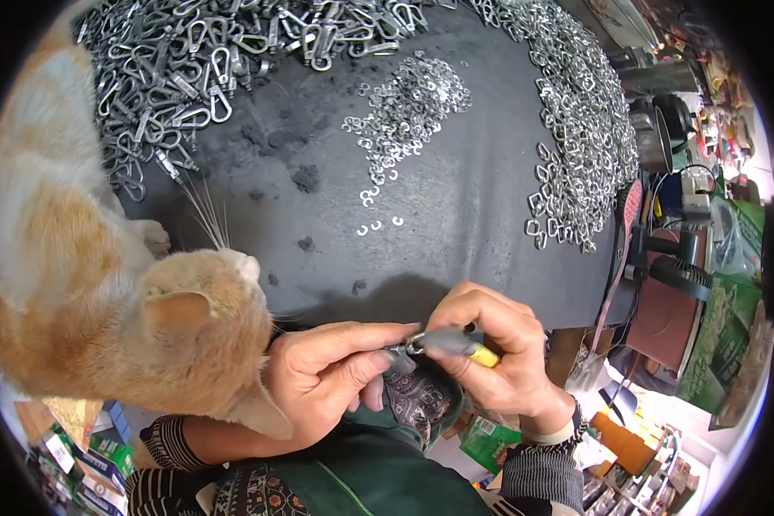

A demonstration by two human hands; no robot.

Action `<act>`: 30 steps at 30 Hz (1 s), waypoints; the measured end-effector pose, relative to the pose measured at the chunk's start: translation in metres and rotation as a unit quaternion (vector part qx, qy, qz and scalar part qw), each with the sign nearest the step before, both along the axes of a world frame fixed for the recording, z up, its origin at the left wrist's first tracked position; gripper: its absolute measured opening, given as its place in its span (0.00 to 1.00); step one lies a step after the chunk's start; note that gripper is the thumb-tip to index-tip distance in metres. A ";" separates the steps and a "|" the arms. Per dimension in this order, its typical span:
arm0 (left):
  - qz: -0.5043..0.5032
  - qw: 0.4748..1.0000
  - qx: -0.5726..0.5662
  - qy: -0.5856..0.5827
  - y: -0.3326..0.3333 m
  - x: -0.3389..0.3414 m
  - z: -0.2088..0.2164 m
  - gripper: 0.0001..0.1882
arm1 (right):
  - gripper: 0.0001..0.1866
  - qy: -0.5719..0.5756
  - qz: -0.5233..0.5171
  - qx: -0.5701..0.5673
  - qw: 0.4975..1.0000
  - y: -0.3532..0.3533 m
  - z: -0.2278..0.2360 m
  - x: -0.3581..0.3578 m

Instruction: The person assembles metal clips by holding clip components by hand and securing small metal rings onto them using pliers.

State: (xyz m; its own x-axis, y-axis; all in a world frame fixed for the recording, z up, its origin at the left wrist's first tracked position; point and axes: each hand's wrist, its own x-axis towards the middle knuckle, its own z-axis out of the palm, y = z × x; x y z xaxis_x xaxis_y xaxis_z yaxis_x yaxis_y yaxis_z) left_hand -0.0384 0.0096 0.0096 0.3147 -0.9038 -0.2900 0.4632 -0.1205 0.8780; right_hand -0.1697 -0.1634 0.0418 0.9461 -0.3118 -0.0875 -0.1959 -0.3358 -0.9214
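Note:
My left hand (327, 365) is closed, its thumb and forefinger pinching a small shiny metal piece (414, 346) near the table's front edge. The fingers mostly cover the piece, so its full shape is hidden. Close against it on the right, my right hand (499, 348) is wrapped round a yellow-handled tool (484, 355), whose working end I cannot make out. Beyond both hands, several small C-shaped metal rings (376, 225) lie loose, trailing from a larger heap of rings (417, 95).
An orange and white cat (52, 232) lies along the left side, its head beside my left wrist. Metal snap hooks (224, 52) are piled at the far left, metal links (580, 129) at the right. A pink fly swatter (625, 224) leans at the right edge of the dark table (482, 198).

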 end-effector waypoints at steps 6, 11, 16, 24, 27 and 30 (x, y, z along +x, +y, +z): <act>-0.051 0.992 0.033 0.114 0.009 0.005 -0.005 0.17 | 0.12 0.017 0.056 -0.077 0.995 0.003 0.012 0.017; -0.067 0.990 0.066 0.105 0.014 0.006 -0.004 0.15 | 0.16 0.058 0.023 -0.432 0.900 -0.006 0.024 0.032; -0.098 0.988 0.063 0.098 0.018 0.005 -0.005 0.14 | 0.16 0.080 -0.006 -0.599 0.797 -0.029 0.007 0.044; -0.068 0.984 0.048 0.155 0.022 0.005 -0.007 0.13 | 0.14 0.154 0.018 -0.617 0.771 -0.029 0.014 0.057; -0.057 0.985 0.051 0.154 0.025 0.007 -0.005 0.13 | 0.11 0.118 0.021 -0.618 0.777 -0.030 0.010 0.060; -0.062 0.982 0.050 0.172 0.025 0.013 -0.002 0.13 | 0.11 0.125 0.027 -0.619 0.775 -0.030 0.011 0.061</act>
